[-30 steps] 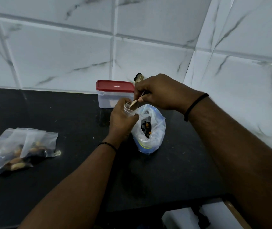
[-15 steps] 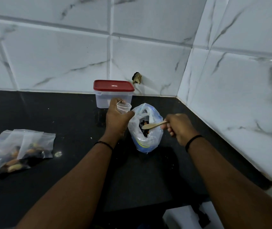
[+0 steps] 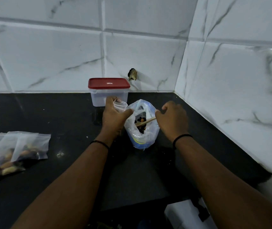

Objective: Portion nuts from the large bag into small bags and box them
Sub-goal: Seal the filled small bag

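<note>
Our left hand (image 3: 113,115) gripped a small bag (image 3: 120,105) beside the big bag (image 3: 141,129) on the counter (image 3: 65,116); our right hand (image 3: 171,119) held a spoon (image 3: 144,122) dipped inside it.

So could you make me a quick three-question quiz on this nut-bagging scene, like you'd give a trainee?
1. True or false: the red lid is on the clear plastic box.
2. Which hand holds the small empty zip bag open?
A. left hand
B. right hand
C. neither
3. Fill in: the bowl of the wooden spoon sits inside the ____ bag.

Key
1. True. The lid covers the box by the tiled wall.
2. A. The right hand holds the spoon handle.
3. Large: the large bag of nuts stands open on the black counter, while the filled small bags lie to the left.
</note>
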